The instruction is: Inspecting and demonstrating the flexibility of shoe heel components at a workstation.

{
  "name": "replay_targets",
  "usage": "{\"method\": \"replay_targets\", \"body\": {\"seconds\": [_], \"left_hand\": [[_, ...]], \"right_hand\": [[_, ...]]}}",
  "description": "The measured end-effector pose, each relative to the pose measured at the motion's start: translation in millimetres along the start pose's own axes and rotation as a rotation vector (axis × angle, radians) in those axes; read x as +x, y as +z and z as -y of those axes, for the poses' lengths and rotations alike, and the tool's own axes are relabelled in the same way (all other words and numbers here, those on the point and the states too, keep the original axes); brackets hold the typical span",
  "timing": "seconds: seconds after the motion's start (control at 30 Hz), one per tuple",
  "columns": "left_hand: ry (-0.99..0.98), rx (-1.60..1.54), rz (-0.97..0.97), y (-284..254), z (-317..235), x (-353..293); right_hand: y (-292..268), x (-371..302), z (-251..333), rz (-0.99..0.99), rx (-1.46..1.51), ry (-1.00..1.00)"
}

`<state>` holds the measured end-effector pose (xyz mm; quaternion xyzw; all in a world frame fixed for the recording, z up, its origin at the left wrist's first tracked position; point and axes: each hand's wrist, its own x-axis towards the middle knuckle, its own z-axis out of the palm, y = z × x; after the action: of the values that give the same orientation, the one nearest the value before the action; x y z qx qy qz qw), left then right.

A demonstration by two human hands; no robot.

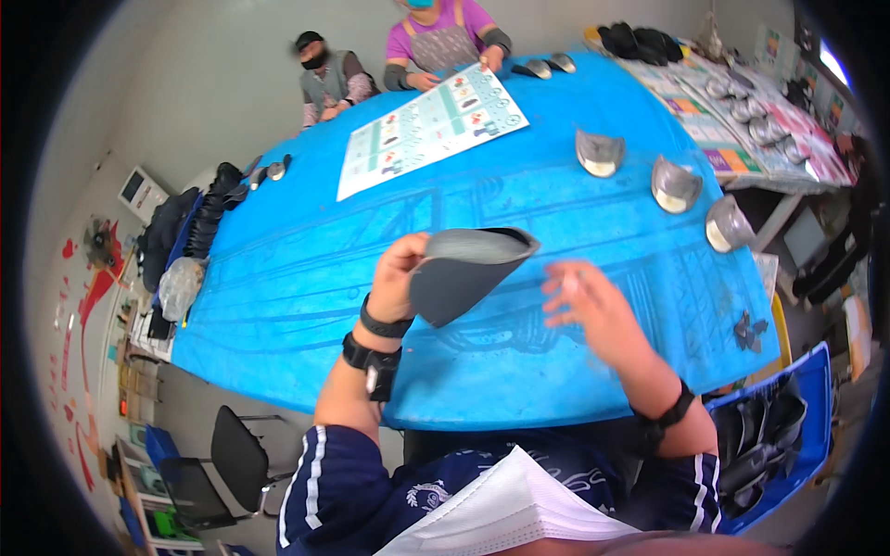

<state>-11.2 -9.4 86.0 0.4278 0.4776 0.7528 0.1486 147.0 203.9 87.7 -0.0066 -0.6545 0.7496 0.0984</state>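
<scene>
Above the near middle of the blue-covered table [306,241], my left hand [399,269] is closed on the left end of a dark grey shoe upper [468,283]. The piece is curved, with a lighter grey band along its top and an opening at its upper edge. To its right, my right hand [584,301] is raised, a little blurred, with its fingers apart and nothing visible in them. It does not touch the shoe upper. Black bands go round both my wrists.
Grey cup-shaped shoe parts [677,183] stand along the table's right side. A printed sheet [431,130] lies at the far side, under a co-worker's hands [491,60]; another person sits beside. Dark pieces line the left edge. A blue crate [816,417] holds black pieces at lower right.
</scene>
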Motion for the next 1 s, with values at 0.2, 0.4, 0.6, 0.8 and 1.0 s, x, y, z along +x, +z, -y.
{"method": "replay_targets", "body": {"seconds": [0.2,0.4,0.6,0.8,1.0], "left_hand": [[-0.099,0.578,-0.06,-26.6,28.5,-1.8],[-0.069,0.932,0.025,-28.1,25.7,-19.1],[0.059,0.845,0.071,-15.3,27.4,-12.1],[0.052,0.914,0.126,-12.3,23.3,-18.2],[0.052,0.96,0.16,-7.3,20.0,-21.7]], "right_hand": [[-11.4,95.2,-36.8,0.099,0.326,0.214],[-25.2,95.8,-77.8,0.127,0.415,0.402],[-20.9,88.8,-54.2,0.22,0.304,0.346],[-21.9,84.0,-59.0,0.271,0.235,0.366],[-25.0,82.6,-60.7,0.295,0.188,0.416]]}}
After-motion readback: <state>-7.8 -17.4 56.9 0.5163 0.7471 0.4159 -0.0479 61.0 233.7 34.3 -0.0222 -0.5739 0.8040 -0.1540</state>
